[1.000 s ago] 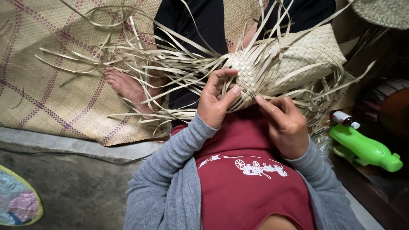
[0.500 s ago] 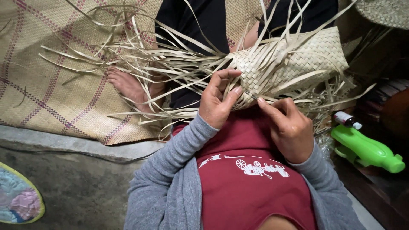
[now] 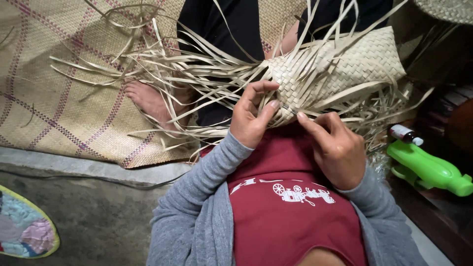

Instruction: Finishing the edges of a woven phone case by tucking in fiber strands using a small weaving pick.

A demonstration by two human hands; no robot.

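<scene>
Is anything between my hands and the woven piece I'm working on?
Nothing visible. The left hand and right hand both rest right on the woven piece; its loose strips fan off leftward.

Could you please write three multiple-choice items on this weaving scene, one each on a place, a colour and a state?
1. Where does the spray bottle lie?
A. right of the right hand
B. on the checked mat
C. on the bare foot

2. What colour is the spray bottle's body?
A. red
B. green
C. blue

3. What state is the woven piece in?
A. trimmed all round
B. rolled up
C. unfinished, loose strips trailing

Answers:
1 A: it sits at the right edge, beyond that hand.
2 B: its body is bright green.
3 C: unwoven strips fan out past the left hand.
</scene>
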